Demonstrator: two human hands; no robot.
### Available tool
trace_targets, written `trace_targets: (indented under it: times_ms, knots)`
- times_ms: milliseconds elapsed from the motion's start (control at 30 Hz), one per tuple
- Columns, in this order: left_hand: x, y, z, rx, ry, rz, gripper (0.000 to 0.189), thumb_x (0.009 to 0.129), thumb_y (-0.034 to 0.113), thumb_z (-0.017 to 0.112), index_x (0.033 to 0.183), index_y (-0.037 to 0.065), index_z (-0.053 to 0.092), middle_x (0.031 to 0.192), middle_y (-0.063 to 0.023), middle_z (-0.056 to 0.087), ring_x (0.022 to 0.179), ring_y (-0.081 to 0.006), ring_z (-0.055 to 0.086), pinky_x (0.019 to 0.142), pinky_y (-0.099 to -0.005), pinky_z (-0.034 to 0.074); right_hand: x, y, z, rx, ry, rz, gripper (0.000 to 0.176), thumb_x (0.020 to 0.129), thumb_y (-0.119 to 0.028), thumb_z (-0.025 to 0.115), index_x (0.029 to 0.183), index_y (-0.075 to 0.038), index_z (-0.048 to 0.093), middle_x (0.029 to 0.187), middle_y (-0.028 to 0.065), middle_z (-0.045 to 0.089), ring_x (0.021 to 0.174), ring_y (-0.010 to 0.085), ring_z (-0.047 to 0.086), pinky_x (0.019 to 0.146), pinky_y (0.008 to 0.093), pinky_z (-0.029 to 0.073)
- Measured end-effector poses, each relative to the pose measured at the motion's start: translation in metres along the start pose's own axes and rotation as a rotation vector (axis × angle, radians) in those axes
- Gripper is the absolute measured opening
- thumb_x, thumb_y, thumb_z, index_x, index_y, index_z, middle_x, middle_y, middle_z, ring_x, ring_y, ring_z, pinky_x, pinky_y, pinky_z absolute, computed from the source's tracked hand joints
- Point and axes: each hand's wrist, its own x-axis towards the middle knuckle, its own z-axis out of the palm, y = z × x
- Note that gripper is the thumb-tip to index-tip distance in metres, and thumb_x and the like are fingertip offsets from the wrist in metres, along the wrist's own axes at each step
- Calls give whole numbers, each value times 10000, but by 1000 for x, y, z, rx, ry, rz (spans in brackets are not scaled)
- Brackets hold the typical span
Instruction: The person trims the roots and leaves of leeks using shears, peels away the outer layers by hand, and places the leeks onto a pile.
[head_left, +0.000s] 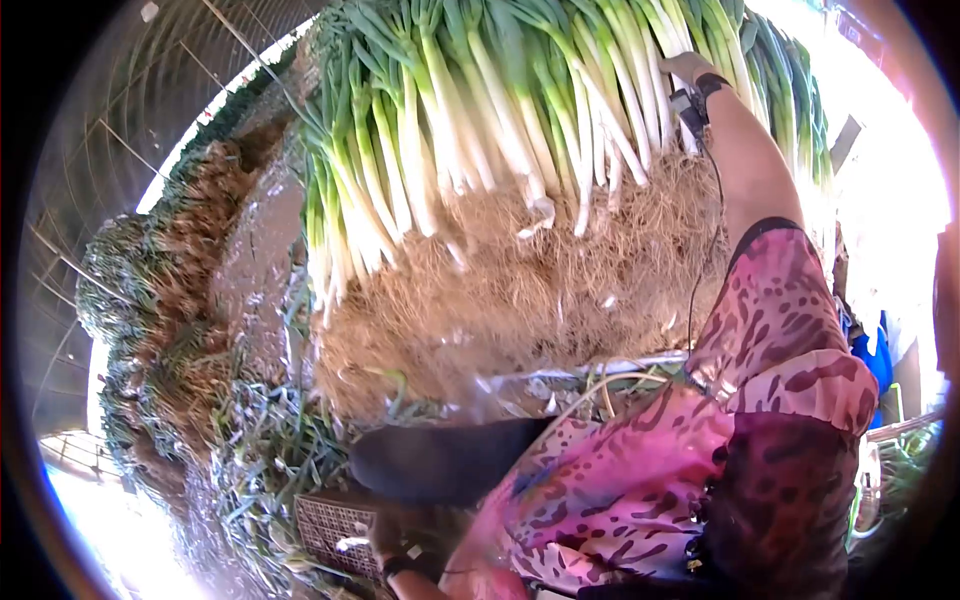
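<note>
A thick row of green onions [490,110] lies across the top of the view, green leaves away from me, white stalks and tangled brown roots [540,265] toward me. Stretched out at the upper right, my right hand [688,68] is among the stalks, its fingers closed against a green onion. A small black device [690,106] with a thin cable sits at that wrist. Low in the view, my left hand [405,538] is dark and blurred beside a brown plastic crate [335,535]. Its fingers do not show clearly.
My dark boot [450,462] lies between the roots and the crate. Loose green leaves [265,455] litter the ground at lower left. More onions with roots [190,240] are heaped along the left, beyond a wet, muddy strip [260,250]. Something blue [875,355] stands at the right.
</note>
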Motion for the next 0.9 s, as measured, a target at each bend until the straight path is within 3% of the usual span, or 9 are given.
trace_targets:
  times_ms: [200,367,400,500,600,700,767,800,900]
  knots:
    - [-24,-150,57,625,-125,-367,315,907,279,624,1160,92,632,1154,-84,637,1037,-282,585,909,-415,476,-14,-19,-39,-220,-105,-44,744,841,-577,674,1267,33,655,1210,243,682,1102,350,675,942,422,506]
    - [2,-194,91,1344,-387,-40,511,881,316,633,1331,83,568,1369,-96,583,1258,-255,534,1061,-424,424,-59,-92,-62,-276,141,-210,636,869,-562,626,1023,47,731,1126,299,692,1058,400,682,910,421,536]
    - [6,-195,91,1339,-364,75,552,876,324,635,1366,82,555,1412,-98,572,1302,-249,524,1091,-426,413,-46,-110,-59,-182,124,-208,711,844,-616,646,1129,32,705,1131,258,707,1110,359,676,928,373,526]
    - [-42,-146,82,1003,-49,519,463,847,243,676,1268,58,624,1194,-157,653,1054,-318,644,888,-407,515,-107,-204,-28,209,15,-522,730,855,-624,645,1202,18,666,1144,218,708,1132,330,667,959,367,512]
    - [-97,-53,91,339,259,483,396,887,197,642,1248,34,625,1137,-125,654,1012,-263,634,854,-372,509,-234,-307,33,517,-407,-873,756,865,-631,644,1276,4,627,1156,178,709,1155,301,658,990,360,497]
    - [-165,39,102,-287,426,524,332,928,150,608,1229,10,626,1080,-94,655,971,-208,625,821,-337,504,-366,-371,140,432,-501,-1754,674,964,-598,561,1360,-53,566,1202,148,672,1129,258,646,1023,388,476]
    - [-207,81,111,-420,454,615,292,956,120,585,1216,-6,627,1041,-72,655,943,-172,618,798,-313,500,-475,-413,199,468,-1209,-1412,693,964,-614,557,1383,-62,548,1227,112,627,1094,217,646,1010,350,488]
    - [-222,91,114,-398,470,689,250,1020,150,538,1212,11,616,885,9,594,737,-68,535,627,-222,430,-520,-433,223,424,-1486,-1454,687,975,-606,548,1422,-85,524,1295,123,585,1100,225,644,994,349,499]
    - [-264,109,118,-413,507,690,209,1028,152,561,1204,41,588,774,58,546,582,-16,438,517,-177,342,-629,-479,230,583,-1510,-1525,560,1033,-474,521,1452,-104,495,1308,137,553,1105,257,638,969,374,530]
